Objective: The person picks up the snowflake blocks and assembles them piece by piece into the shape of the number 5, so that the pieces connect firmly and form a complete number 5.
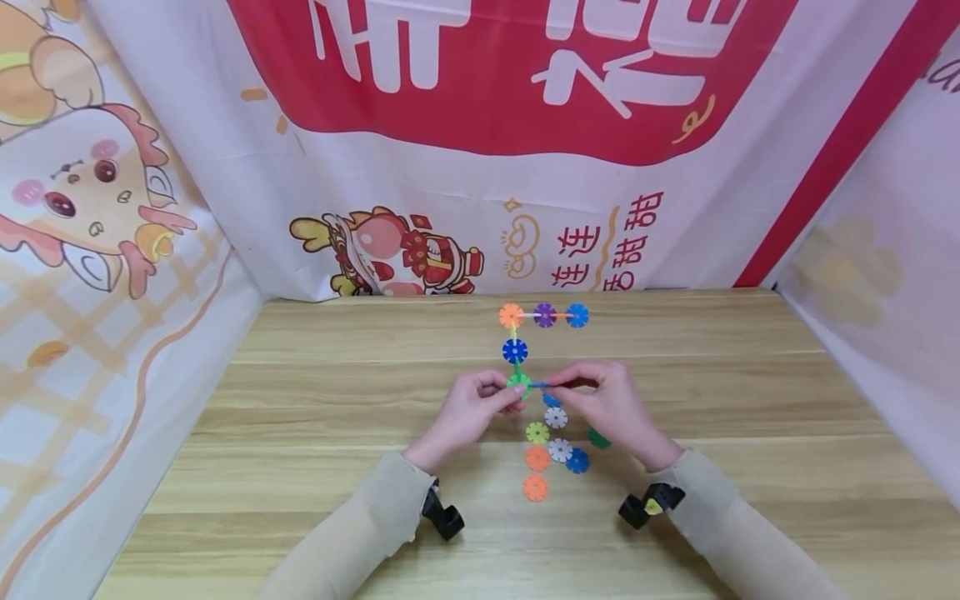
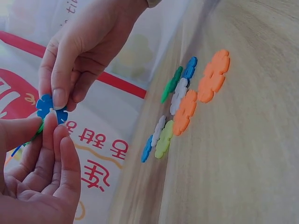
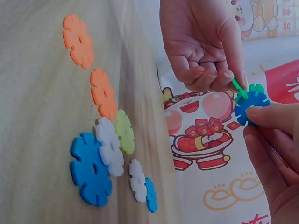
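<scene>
A chain of joined notched discs runs from a blue disc [image 1: 577, 315] through purple [image 1: 545, 315] and orange [image 1: 512, 315] ones, then down past a dark blue disc [image 1: 514, 351] to a green disc [image 1: 518, 384]. My left hand [image 1: 468, 408] pinches that green disc between thumb and fingers. Between its thumb and fingers my right hand [image 1: 607, 404] grips a blue disc [image 3: 252, 106], seen edge-on in the head view and meeting the green disc. In the left wrist view the blue disc [image 2: 46, 106] sits between both hands' fingertips.
Loose discs lie on the wooden table [image 1: 300, 467] below and between the hands: two orange [image 1: 536, 487], a yellow-green [image 1: 537, 432], two white [image 1: 556, 417], blue ones [image 1: 577, 460] and a green [image 1: 598, 438] beside the right hand. A printed cloth [image 1: 450, 175] hangs behind the table.
</scene>
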`<state>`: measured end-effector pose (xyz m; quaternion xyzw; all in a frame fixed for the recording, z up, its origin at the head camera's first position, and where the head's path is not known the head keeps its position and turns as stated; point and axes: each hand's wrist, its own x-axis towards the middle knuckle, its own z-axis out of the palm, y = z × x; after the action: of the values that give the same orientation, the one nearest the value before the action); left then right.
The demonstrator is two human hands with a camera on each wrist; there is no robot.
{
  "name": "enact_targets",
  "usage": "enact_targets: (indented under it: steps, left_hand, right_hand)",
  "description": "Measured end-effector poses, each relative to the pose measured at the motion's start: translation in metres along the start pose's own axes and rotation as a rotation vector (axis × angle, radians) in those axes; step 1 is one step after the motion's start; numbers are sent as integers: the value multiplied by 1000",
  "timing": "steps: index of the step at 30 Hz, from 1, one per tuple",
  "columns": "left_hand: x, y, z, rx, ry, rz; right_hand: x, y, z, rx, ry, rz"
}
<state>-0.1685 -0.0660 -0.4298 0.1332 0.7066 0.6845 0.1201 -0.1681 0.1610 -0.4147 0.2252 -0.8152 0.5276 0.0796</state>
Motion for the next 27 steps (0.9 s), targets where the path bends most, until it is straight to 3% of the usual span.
enact_targets:
  steps: [5, 13, 20, 27]
  left_hand:
    - [0, 1, -1, 14, -19, 3]
    - [-1, 5, 2, 5, -66, 76]
    - [-3, 5, -1, 52, -132, 118]
    - [-2, 5, -1, 108, -118, 99]
  right_hand:
    - [2, -1, -3, -4, -33, -52]
    - [4, -5, -7, 3, -41, -116]
    - [3, -3, -8, -3, -43, -97]
    - [3, -5, -9, -38, -62, -111]
